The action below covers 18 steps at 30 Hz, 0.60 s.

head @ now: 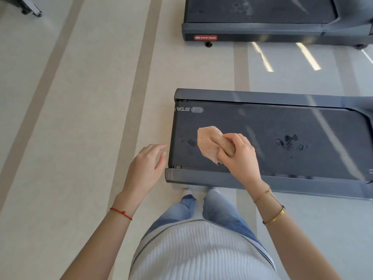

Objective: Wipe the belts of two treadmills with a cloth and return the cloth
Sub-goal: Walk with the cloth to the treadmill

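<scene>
A near treadmill lies across the right half of the view, its dark belt (262, 126) marked by wet-looking smudges (287, 142) in the middle and a small spot (191, 142) near the left end. My right hand (239, 154) grips a peach terry cloth (209, 141) over the belt's left end, just right of that spot. My left hand (147, 166) hovers with relaxed fingers beside the belt's rear end, holding nothing. A second treadmill belt (260, 9) with a faint pale smudge sits at the top of the view.
The near treadmill's grey side rails (262, 181) frame the belt; my feet (188, 191) stand against the nearer rail. Pale striped flooring (80, 98) spreads to the left. Part of another machine's base (30, 8) shows at the top left corner.
</scene>
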Each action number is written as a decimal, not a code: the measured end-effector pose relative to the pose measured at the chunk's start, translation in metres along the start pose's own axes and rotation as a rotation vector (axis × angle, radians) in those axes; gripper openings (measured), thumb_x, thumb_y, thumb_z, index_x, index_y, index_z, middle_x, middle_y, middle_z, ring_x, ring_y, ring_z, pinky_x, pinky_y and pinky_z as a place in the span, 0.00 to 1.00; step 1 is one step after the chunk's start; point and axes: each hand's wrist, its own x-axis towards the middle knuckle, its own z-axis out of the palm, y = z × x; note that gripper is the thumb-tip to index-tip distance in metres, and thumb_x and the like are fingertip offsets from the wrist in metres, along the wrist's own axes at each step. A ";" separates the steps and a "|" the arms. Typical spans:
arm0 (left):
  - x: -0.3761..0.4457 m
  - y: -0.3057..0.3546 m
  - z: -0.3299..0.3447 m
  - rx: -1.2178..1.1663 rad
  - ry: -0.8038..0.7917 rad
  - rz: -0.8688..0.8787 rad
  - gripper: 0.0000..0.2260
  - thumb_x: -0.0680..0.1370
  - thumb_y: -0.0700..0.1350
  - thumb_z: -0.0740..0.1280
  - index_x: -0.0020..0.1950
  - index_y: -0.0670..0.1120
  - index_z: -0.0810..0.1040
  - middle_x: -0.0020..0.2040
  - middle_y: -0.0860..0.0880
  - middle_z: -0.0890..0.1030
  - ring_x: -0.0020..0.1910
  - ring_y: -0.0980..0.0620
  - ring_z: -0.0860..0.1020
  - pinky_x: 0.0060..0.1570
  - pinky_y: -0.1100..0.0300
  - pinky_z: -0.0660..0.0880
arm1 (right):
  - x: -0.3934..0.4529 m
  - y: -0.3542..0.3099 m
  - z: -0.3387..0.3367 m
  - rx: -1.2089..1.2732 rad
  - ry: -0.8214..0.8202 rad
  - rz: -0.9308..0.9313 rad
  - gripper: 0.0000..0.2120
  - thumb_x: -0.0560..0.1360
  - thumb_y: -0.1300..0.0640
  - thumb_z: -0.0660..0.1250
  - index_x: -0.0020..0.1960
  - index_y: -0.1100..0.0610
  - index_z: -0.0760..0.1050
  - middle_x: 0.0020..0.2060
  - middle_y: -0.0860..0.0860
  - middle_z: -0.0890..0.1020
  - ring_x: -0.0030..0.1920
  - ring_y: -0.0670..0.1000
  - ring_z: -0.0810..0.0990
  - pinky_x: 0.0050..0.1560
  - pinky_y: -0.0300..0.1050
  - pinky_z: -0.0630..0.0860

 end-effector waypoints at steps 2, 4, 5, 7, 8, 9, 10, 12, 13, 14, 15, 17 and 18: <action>0.013 0.010 0.007 0.000 0.017 -0.006 0.14 0.83 0.45 0.61 0.67 0.47 0.78 0.63 0.50 0.80 0.61 0.52 0.77 0.57 0.62 0.72 | 0.015 0.012 -0.003 -0.002 -0.027 -0.015 0.14 0.72 0.58 0.69 0.58 0.55 0.76 0.49 0.47 0.79 0.50 0.48 0.74 0.47 0.38 0.69; 0.028 0.022 0.016 -0.003 0.033 -0.023 0.14 0.83 0.44 0.61 0.67 0.46 0.78 0.62 0.50 0.80 0.61 0.51 0.77 0.58 0.60 0.72 | 0.033 0.026 -0.005 0.001 -0.052 -0.028 0.14 0.72 0.59 0.69 0.58 0.55 0.76 0.49 0.46 0.79 0.49 0.47 0.74 0.47 0.37 0.69; 0.035 0.027 0.021 -0.005 0.039 -0.030 0.14 0.83 0.44 0.61 0.66 0.46 0.78 0.62 0.49 0.80 0.61 0.50 0.77 0.58 0.58 0.73 | 0.042 0.033 -0.006 0.006 -0.064 -0.027 0.14 0.72 0.59 0.69 0.58 0.55 0.76 0.49 0.46 0.79 0.49 0.47 0.74 0.48 0.37 0.69; 0.053 0.035 0.032 -0.006 0.061 -0.032 0.14 0.82 0.43 0.62 0.66 0.45 0.78 0.62 0.48 0.80 0.60 0.49 0.78 0.58 0.57 0.73 | 0.062 0.048 -0.005 0.020 -0.087 -0.022 0.15 0.72 0.58 0.69 0.59 0.55 0.76 0.50 0.46 0.79 0.50 0.46 0.74 0.49 0.36 0.68; 0.062 0.037 0.038 -0.007 0.078 -0.033 0.14 0.82 0.43 0.62 0.66 0.45 0.78 0.61 0.48 0.81 0.60 0.49 0.78 0.58 0.56 0.74 | 0.073 0.057 -0.003 0.024 -0.100 -0.019 0.15 0.72 0.58 0.69 0.59 0.55 0.76 0.50 0.45 0.79 0.50 0.46 0.74 0.50 0.35 0.68; 0.072 0.037 0.046 -0.006 0.096 -0.035 0.13 0.82 0.42 0.62 0.66 0.45 0.78 0.61 0.48 0.81 0.60 0.48 0.78 0.58 0.55 0.74 | 0.084 0.066 0.001 0.028 -0.108 -0.017 0.16 0.72 0.58 0.68 0.60 0.55 0.76 0.51 0.45 0.79 0.50 0.47 0.74 0.51 0.35 0.68; 0.083 0.036 0.054 -0.003 0.111 -0.037 0.13 0.82 0.42 0.63 0.66 0.45 0.78 0.61 0.48 0.81 0.59 0.48 0.78 0.58 0.55 0.75 | 0.096 0.075 0.006 0.036 -0.113 -0.010 0.16 0.72 0.58 0.68 0.60 0.55 0.76 0.51 0.45 0.79 0.51 0.47 0.75 0.51 0.36 0.68; 0.104 0.029 0.072 0.010 0.143 -0.033 0.13 0.81 0.42 0.63 0.65 0.45 0.79 0.60 0.49 0.81 0.59 0.48 0.78 0.57 0.54 0.75 | 0.119 0.093 0.021 0.071 -0.125 0.026 0.16 0.72 0.58 0.68 0.59 0.54 0.76 0.52 0.45 0.79 0.52 0.48 0.76 0.52 0.40 0.72; 0.115 0.023 0.082 0.016 0.159 -0.027 0.13 0.81 0.42 0.64 0.65 0.45 0.79 0.59 0.49 0.81 0.58 0.49 0.78 0.57 0.55 0.75 | 0.131 0.102 0.031 0.087 -0.132 0.043 0.16 0.72 0.58 0.68 0.59 0.54 0.76 0.52 0.44 0.78 0.52 0.48 0.76 0.52 0.42 0.74; 0.125 0.015 0.094 0.025 0.172 -0.021 0.13 0.81 0.41 0.64 0.64 0.45 0.79 0.59 0.49 0.82 0.58 0.49 0.79 0.57 0.55 0.75 | 0.142 0.111 0.042 0.092 -0.138 0.053 0.15 0.72 0.58 0.67 0.59 0.53 0.76 0.52 0.44 0.78 0.52 0.48 0.76 0.53 0.44 0.75; 0.136 0.005 0.107 0.038 0.181 -0.014 0.13 0.81 0.41 0.64 0.64 0.44 0.79 0.59 0.49 0.82 0.58 0.49 0.79 0.57 0.55 0.75 | 0.153 0.122 0.056 0.089 -0.145 0.058 0.15 0.72 0.58 0.67 0.59 0.53 0.76 0.52 0.44 0.78 0.53 0.48 0.76 0.53 0.45 0.76; 0.154 -0.020 0.139 0.061 0.182 -0.012 0.13 0.80 0.40 0.64 0.63 0.43 0.79 0.59 0.48 0.82 0.58 0.48 0.80 0.57 0.54 0.76 | 0.173 0.145 0.088 0.070 -0.168 0.058 0.15 0.72 0.58 0.67 0.59 0.54 0.75 0.52 0.45 0.78 0.53 0.48 0.76 0.53 0.45 0.76; 0.162 -0.035 0.158 0.070 0.177 -0.015 0.13 0.80 0.39 0.65 0.63 0.42 0.80 0.59 0.47 0.82 0.58 0.47 0.80 0.58 0.53 0.77 | 0.182 0.157 0.106 0.053 -0.181 0.052 0.15 0.72 0.58 0.66 0.59 0.54 0.75 0.52 0.45 0.78 0.53 0.48 0.76 0.53 0.45 0.76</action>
